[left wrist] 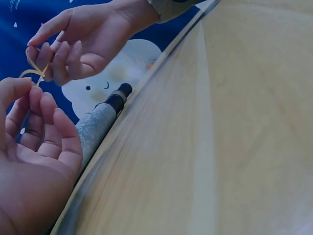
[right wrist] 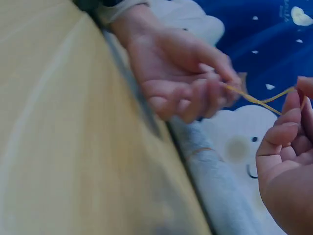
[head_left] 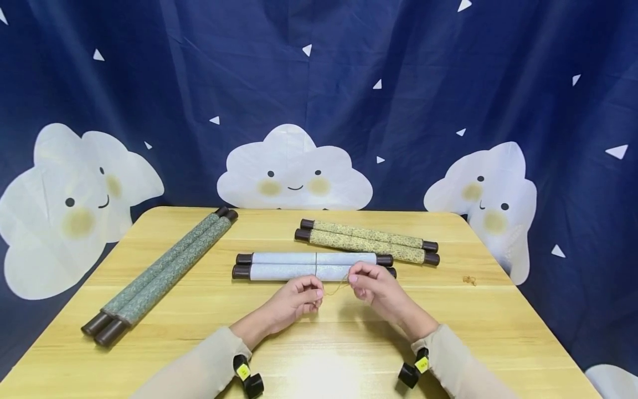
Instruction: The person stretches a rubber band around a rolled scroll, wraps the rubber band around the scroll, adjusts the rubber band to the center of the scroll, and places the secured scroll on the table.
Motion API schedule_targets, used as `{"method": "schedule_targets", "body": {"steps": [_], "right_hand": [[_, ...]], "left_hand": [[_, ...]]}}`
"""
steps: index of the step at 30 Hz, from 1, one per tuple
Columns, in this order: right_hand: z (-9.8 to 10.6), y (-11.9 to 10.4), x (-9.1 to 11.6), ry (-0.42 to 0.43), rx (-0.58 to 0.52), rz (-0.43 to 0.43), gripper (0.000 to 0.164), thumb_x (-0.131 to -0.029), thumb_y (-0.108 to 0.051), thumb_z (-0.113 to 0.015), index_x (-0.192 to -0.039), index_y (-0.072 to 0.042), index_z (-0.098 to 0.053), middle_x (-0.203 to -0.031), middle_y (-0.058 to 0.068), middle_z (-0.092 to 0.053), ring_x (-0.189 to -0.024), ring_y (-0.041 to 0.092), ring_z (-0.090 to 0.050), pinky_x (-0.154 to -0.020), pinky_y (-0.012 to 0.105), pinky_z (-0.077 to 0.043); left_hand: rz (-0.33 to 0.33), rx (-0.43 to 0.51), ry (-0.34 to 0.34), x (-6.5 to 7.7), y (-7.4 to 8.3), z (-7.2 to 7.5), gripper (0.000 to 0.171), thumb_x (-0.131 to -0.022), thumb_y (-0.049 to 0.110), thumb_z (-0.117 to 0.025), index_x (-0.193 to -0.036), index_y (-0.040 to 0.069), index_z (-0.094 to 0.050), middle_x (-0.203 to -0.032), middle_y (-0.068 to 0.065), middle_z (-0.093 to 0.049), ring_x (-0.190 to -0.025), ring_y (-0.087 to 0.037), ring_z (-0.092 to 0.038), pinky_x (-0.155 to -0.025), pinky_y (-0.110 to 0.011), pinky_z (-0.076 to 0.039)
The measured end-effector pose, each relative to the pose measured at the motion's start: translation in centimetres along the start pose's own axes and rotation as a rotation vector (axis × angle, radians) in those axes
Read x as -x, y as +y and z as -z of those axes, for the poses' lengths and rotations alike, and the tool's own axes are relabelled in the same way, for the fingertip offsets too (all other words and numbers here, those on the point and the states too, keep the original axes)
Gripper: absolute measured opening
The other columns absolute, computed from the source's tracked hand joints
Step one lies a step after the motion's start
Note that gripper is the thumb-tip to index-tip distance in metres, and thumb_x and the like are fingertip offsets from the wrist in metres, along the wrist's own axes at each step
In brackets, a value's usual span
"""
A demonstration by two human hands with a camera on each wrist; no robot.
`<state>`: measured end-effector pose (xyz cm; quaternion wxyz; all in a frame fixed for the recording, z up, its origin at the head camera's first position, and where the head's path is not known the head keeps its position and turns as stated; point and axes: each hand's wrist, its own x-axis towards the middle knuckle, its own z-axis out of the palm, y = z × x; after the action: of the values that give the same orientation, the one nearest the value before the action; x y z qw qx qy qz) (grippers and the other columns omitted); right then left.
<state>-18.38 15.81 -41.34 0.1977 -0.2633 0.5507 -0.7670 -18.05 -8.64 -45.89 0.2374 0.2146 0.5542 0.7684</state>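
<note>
A thin yellow rubber band (head_left: 335, 292) stretches between my two hands above the table. My left hand (head_left: 291, 303) pinches one end of it between thumb and fingers. At the other end, the fingertips of my right hand (head_left: 381, 291) hold the band, seen as a loop (right wrist: 274, 100) in the right wrist view. Just beyond the hands lies a pale blue scroll (head_left: 281, 271), rolled from both ends into two parallel rolls with dark end knobs. A thin band (head_left: 315, 266) circles its middle. The right hand hides part of its right end.
A green double-rolled scroll (head_left: 164, 274) lies slantwise on the left of the wooden table (head_left: 498, 332). Behind the blue one is a yellow patterned scroll (head_left: 366, 244). Several small rubber bands (head_left: 469, 280) lie in a pile at the right. A dark blue curtain (head_left: 319, 100) hangs behind.
</note>
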Motion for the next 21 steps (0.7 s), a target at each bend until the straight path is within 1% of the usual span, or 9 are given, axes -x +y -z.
{"method": "schedule_targets", "body": {"steps": [2,4,7,10,12,14,18,21], "right_hand": [[0.3,-0.5,0.0,0.030,-0.026,0.030,0.018,-0.096,0.001,-0.051,-0.097,-0.011,-0.065,-0.077,-0.005,-0.056,-0.064,0.005,-0.045,-0.059,0.016,-0.038],[0.5,-0.8,0.0,0.045,-0.020,0.032,0.018,-0.096,0.001,-0.051,-0.097,-0.010,-0.066,-0.072,-0.006,-0.053,-0.059,0.006,-0.040,-0.055,0.016,-0.034],[0.8,-1.0,0.0,0.037,0.055,-0.030,0.017,-0.096,-0.002,-0.054,-0.097,-0.010,-0.069,-0.063,-0.009,-0.045,-0.053,0.005,-0.033,-0.049,0.019,-0.026],[0.9,-0.8,0.0,-0.003,0.123,-0.095,0.017,-0.095,-0.004,-0.057,-0.099,-0.011,-0.072,-0.058,-0.011,-0.042,-0.048,0.003,-0.031,-0.046,0.019,-0.021],[0.9,-0.9,0.0,-0.019,0.131,-0.097,0.016,-0.095,-0.005,-0.058,-0.100,-0.010,-0.072,-0.059,-0.010,-0.044,-0.049,0.003,-0.033,-0.045,0.018,-0.023],[0.9,-1.0,0.0,-0.018,0.104,-0.072,0.016,-0.096,-0.005,-0.055,-0.099,-0.010,-0.071,-0.065,-0.008,-0.050,-0.051,0.003,-0.036,-0.047,0.017,-0.027],[1.0,-1.4,0.1,0.031,0.017,-0.010,0.019,-0.099,-0.004,-0.050,-0.097,-0.011,-0.068,-0.080,-0.003,-0.061,-0.059,0.005,-0.043,-0.054,0.015,-0.035],[1.1,-1.6,0.1,0.067,-0.018,0.007,0.021,-0.100,-0.005,-0.049,-0.097,-0.012,-0.068,-0.086,-0.002,-0.064,-0.062,0.006,-0.046,-0.055,0.016,-0.037]], "left_hand": [[0.003,-0.012,-0.006,0.0,0.0,0.0,0.004,-0.096,0.009,-0.059,-0.099,0.006,-0.060,-0.085,-0.001,-0.058,-0.078,-0.011,-0.054,-0.071,-0.023,-0.052],[0.007,-0.026,-0.010,0.0,0.0,-0.1,0.004,-0.096,0.007,-0.058,-0.097,0.009,-0.061,-0.085,-0.001,-0.058,-0.077,-0.010,-0.055,-0.071,-0.022,-0.053],[0.004,-0.036,-0.008,0.0,0.2,-0.2,0.006,-0.096,0.006,-0.058,-0.095,0.010,-0.063,-0.084,0.000,-0.059,-0.077,-0.010,-0.055,-0.071,-0.022,-0.053],[-0.002,-0.045,-0.014,0.0,0.2,-0.2,0.007,-0.096,0.006,-0.059,-0.094,0.011,-0.064,-0.084,0.000,-0.059,-0.077,-0.010,-0.055,-0.071,-0.023,-0.052],[-0.005,-0.046,-0.019,0.0,0.2,-0.2,0.008,-0.096,0.007,-0.059,-0.094,0.012,-0.064,-0.084,0.001,-0.059,-0.077,-0.010,-0.055,-0.071,-0.023,-0.052],[-0.005,-0.048,-0.021,0.0,0.2,-0.2,0.008,-0.096,0.007,-0.059,-0.094,0.012,-0.064,-0.084,0.001,-0.059,-0.077,-0.010,-0.055,-0.071,-0.023,-0.052],[0.004,-0.045,-0.019,0.0,0.2,-0.3,0.007,-0.096,0.007,-0.059,-0.094,0.012,-0.064,-0.085,0.001,-0.059,-0.078,-0.010,-0.055,-0.073,-0.023,-0.052],[0.008,-0.030,-0.016,0.0,0.2,-0.2,0.005,-0.096,0.009,-0.060,-0.095,0.011,-0.064,-0.085,0.000,-0.059,-0.078,-0.011,-0.055,-0.073,-0.023,-0.052]]}}
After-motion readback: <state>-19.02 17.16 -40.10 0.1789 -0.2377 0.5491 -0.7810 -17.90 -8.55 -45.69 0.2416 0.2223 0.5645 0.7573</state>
